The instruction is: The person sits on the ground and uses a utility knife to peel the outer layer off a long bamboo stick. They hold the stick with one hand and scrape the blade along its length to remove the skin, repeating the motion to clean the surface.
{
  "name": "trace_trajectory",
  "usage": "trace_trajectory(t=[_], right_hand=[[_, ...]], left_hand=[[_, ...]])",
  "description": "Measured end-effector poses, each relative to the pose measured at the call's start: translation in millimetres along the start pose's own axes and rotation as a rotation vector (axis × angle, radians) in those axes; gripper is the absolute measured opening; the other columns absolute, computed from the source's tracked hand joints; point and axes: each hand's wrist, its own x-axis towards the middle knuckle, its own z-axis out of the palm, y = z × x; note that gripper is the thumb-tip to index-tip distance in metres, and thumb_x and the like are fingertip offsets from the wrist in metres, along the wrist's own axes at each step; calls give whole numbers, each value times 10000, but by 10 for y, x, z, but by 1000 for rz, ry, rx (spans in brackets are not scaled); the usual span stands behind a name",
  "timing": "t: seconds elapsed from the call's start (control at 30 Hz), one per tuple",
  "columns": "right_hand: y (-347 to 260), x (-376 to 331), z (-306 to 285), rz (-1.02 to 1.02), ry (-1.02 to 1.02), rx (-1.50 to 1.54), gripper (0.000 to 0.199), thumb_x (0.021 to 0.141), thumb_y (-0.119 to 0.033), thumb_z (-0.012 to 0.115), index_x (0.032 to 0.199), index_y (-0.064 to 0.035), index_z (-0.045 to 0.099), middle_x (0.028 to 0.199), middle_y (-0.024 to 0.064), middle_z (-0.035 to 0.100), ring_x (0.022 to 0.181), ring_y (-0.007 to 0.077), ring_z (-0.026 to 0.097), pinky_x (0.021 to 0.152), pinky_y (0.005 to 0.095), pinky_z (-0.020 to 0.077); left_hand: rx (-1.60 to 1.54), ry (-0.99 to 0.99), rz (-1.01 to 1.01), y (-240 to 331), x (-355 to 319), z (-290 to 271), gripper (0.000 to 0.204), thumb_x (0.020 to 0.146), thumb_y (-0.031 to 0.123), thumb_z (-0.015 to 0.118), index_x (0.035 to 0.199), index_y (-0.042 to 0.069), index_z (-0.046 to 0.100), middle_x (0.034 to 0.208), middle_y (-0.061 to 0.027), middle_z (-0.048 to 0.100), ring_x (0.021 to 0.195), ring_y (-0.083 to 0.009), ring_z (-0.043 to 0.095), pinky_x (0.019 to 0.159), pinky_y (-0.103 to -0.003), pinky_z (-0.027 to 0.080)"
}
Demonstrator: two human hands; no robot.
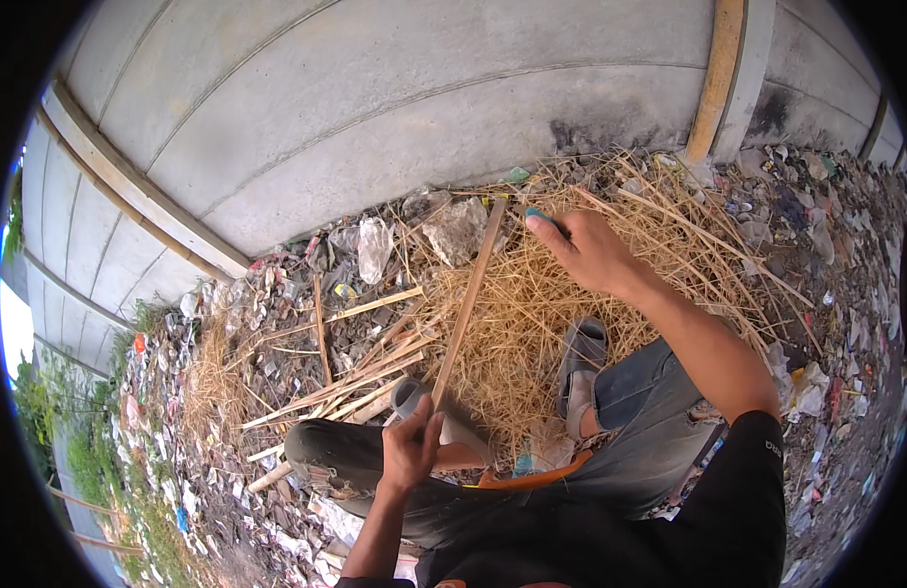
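My left hand (411,453) is closed around the lower end of a long, flat bamboo strip (471,294). The strip slants away from me and a little to the right, its far end close to the wall. Off to the right of that far end, my right hand (583,251) is closed on a teal-ended tool (538,213); my fingers hide most of it, so its kind does not show. Pale, curly bamboo shavings (522,333) lie heaped beneath and between both hands. More split bamboo strips (350,387) lie in a loose pile left of my left hand.
A grey concrete panel wall (404,108) runs across the far side, with a bamboo pole (716,83) against its post. Rubble (458,230) and litter (375,250) lie along its foot. My sandalled feet (583,358) rest in the shavings. An orange curved piece (537,477) lies between my legs.
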Motion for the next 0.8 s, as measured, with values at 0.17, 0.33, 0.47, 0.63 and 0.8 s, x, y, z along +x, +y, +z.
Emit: trace_trajectory(t=[0.17,0.33,0.47,0.63,0.8], right_hand=[[-326,-333,436,-189,-215,-42,736,1033,-640,431,664,-36,635,488,122,528,441,284,568,471,455,470],[-316,-289,690,-169,-363,-75,755,1034,-631,433,656,-7,628,481,140,527,439,294,580,464,461,477],[645,373,532,134,-25,-119,799,1074,-636,297,558,-74,533,425,40,425,346,212,420,388,414,394],[1063,578,-407,275,271,-132,770,1068,-646,328,528,-113,462,444,-21,331,390,136,333,410,383,296],[352,189,105,22,87,27,760,1053,-659,366,558,-97,496,453,-13,354,395,143,336,425,377,277]], left_hand=[[70,62,122,10,97,95,337,954,102,711,1257,-41,666,575,-66,482,551,-42,464,505,-261,421],[77,132,200,-31,68,179,304,929,63,724,1217,-23,685,599,-126,572,515,-96,541,506,-292,456],[149,5,158,75,28,106,333,918,37,725,1242,-23,678,651,-158,622,528,-177,602,526,-299,483],[0,-11,99,-74,-277,-109,322,994,93,657,1277,-60,651,679,-90,628,569,-111,573,545,-274,478],[-462,-184,-205,-26,-99,-96,362,1109,276,479,1265,-24,609,636,40,513,568,-42,463,537,-222,384]])
